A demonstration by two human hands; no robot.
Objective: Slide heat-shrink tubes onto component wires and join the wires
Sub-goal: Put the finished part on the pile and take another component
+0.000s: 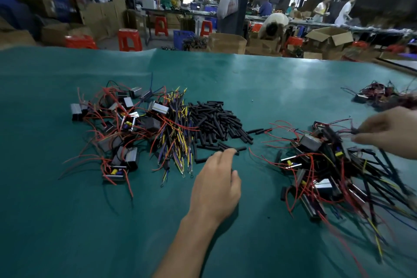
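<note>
A heap of short black heat-shrink tubes [216, 123] lies mid-table. My left hand [215, 184] reaches over its near edge, fingertips on a single black tube [239, 149]. Left of the tubes is a bundle of blue and yellow wires [178, 133], and further left a pile of boxy components with red leads [117, 128]. At the right a second pile of components with wires and tubes on them [327, 169] spreads out. My right hand [388, 132], blurred, pinches dark wires at that pile's far edge.
A green mat [90, 221] covers the table. Another small heap of wired parts [383, 95] sits at the far right. Beyond the table's far edge are red stools, cardboard boxes and several people at other benches.
</note>
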